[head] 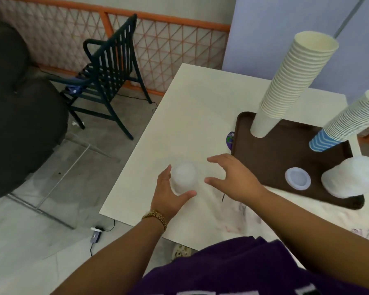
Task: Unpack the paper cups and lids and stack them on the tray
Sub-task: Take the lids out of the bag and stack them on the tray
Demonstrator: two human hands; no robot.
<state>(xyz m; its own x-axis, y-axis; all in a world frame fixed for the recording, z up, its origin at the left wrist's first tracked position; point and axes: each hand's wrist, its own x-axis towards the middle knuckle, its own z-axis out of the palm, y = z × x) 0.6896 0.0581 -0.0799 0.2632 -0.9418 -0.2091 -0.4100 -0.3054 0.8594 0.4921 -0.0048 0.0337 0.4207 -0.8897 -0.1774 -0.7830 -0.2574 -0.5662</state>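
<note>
purple shirt print is unreadable. left hand cups a white lid stack on the table, left of the brown tray; right hand spread wide just beside it. tray carries two cup stacks, one loose lid, another lid pile.

No legible text, labels or numbers anywhere.

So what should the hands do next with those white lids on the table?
Probably close the right hand on the lid stack that the left hand grips and carry it to the tray, since it sits off-tray while other lids are there.
</note>
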